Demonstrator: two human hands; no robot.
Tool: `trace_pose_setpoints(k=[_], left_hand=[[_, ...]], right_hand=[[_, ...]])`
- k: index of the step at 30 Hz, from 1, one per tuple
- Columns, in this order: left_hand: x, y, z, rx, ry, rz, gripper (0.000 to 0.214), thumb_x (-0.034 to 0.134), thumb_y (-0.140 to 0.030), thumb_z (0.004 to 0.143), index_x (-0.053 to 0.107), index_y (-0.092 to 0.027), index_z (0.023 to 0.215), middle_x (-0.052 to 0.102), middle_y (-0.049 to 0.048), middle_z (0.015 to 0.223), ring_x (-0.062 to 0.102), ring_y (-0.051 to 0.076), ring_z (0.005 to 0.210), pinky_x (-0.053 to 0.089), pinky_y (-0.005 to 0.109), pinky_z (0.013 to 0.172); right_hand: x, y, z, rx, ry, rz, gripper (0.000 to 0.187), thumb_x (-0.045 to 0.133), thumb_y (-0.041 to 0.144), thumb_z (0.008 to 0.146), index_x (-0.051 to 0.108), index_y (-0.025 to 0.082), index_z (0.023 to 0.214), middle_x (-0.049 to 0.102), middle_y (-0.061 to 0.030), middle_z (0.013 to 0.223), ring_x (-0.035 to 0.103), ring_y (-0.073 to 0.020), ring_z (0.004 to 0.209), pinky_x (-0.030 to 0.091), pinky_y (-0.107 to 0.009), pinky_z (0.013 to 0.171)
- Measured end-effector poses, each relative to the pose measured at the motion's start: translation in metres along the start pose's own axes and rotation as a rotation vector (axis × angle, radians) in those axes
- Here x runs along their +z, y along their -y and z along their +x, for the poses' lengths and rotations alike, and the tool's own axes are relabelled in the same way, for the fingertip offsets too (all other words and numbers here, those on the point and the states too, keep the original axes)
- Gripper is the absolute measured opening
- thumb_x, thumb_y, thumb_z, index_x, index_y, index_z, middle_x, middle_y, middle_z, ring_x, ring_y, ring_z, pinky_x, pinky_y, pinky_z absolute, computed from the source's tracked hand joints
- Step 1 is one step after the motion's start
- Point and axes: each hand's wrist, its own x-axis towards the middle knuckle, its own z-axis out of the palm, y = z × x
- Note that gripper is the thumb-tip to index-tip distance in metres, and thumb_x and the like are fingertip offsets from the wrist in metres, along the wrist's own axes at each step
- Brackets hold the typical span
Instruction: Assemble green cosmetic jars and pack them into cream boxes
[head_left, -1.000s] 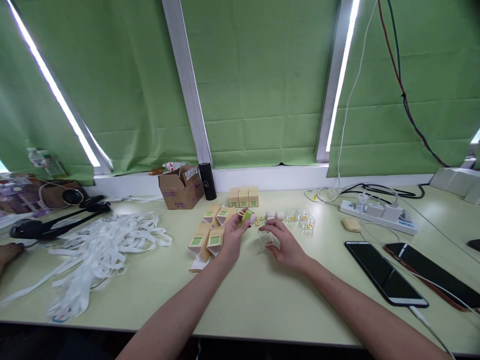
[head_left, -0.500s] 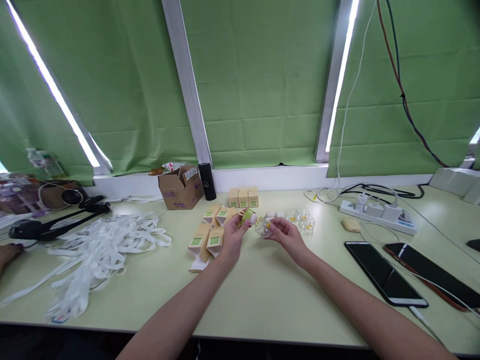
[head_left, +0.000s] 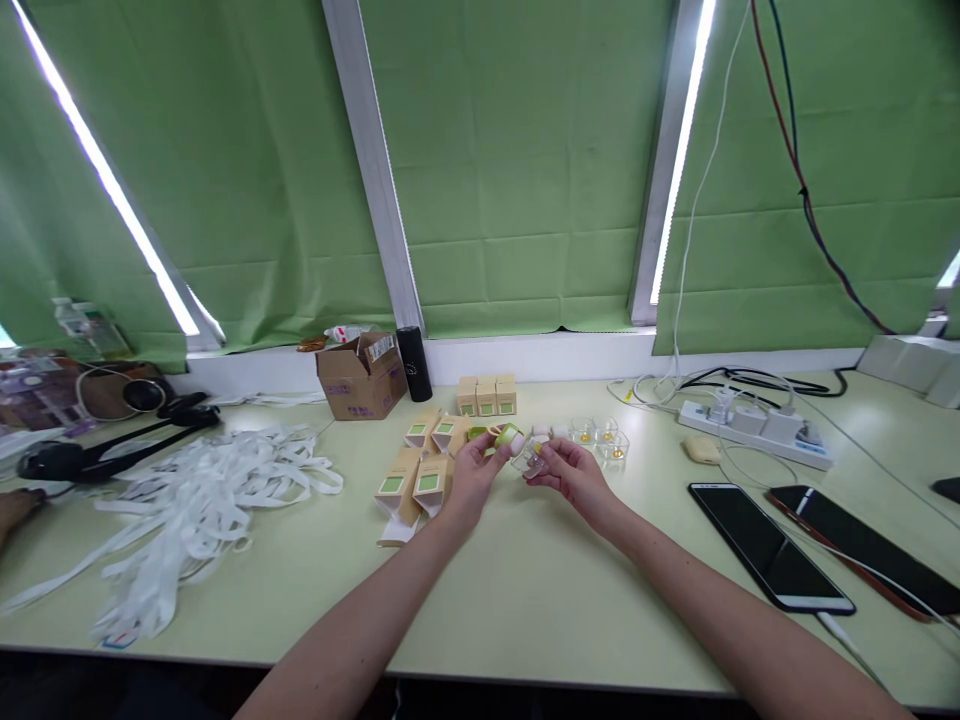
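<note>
Two small things close together, right of the tan boxes [head_left: 429,483].
The left hand [head_left: 471,474] pinches a green-and-white cylinder [head_left: 511,437]; the right hand [head_left: 574,474] pinches a clear cup [head_left: 527,459], farther from the boxes. The cup could slip or get knocked, because fingertips alone seem to hold it.

Pale table [head_left: 555,600] — white straps [head_left: 195,520], small cartons [head_left: 431,480], clear cups [head_left: 616,449], power strip [head_left: 757,437], phones [head_left: 772,545] on top.

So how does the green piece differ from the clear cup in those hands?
The green piece looks opaque, while the clear cup is see-through. The left hand holds the green piece; the right hand holds the clear cup. Both are small and held close together.
</note>
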Motion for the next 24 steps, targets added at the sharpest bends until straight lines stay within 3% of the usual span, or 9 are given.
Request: trace_pose_setpoints(k=[24], left_hand=[[0.0016, -0.004, -0.0036, -0.053, 0.022, 0.037, 0.06, 0.092, -0.046, 0.068, 0.073, -0.015, 0.116, 0.073, 0.0127, 0.118, 0.07, 0.024, 0.098, 0.056, 0.035, 0.088]], right_hand=[[-0.0004, -0.0031, 0.0007, -0.078, -0.021, -0.032, 0.046, 0.094, 0.051, 0.065, 0.071, 0.02, 0.089, 0.071, -0.0018, 0.095, 0.07, -0.0182, 0.083, 0.064, -0.043, 0.086]])
